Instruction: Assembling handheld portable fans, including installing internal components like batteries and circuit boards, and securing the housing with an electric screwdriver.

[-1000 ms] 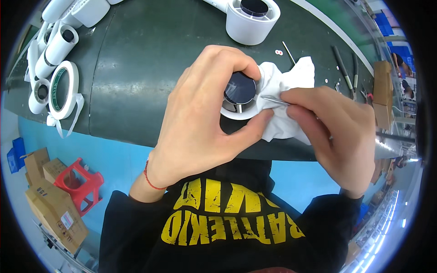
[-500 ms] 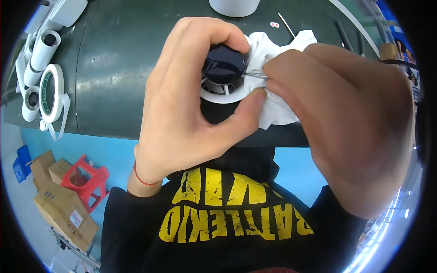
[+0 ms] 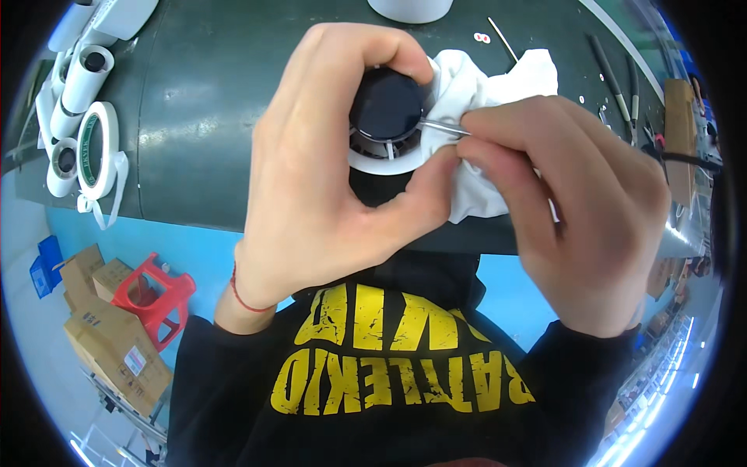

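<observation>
A round device (image 3: 387, 105) with a glossy black domed top and a white slotted ring beneath it is near the table's front edge. My left hand (image 3: 323, 156) curls around it, fingers over the far side and thumb at the near right. My right hand (image 3: 572, 191) pinches slim metal tweezers (image 3: 443, 126), whose tip meets the right edge of the black dome. Their far end is hidden in my fingers. A crumpled white cloth (image 3: 478, 187) lies against the device's right side, under both hands.
On the dark green table (image 3: 198, 101), white rolls (image 3: 87, 82) and a tape roll (image 3: 97, 148) stand at the left. A white round container (image 3: 410, 8) is at the back. Black-handled tools (image 3: 615, 78) and a thin stick (image 3: 502, 39) lie right. A red stool (image 3: 159, 300) and cartons (image 3: 117, 350) are below left.
My right hand has turned, its wrist and forearm dropping nearer to me, so its fingers show more. The tweezers stay at the dome's edge. My left hand keeps its hold; the view shifts slightly.
</observation>
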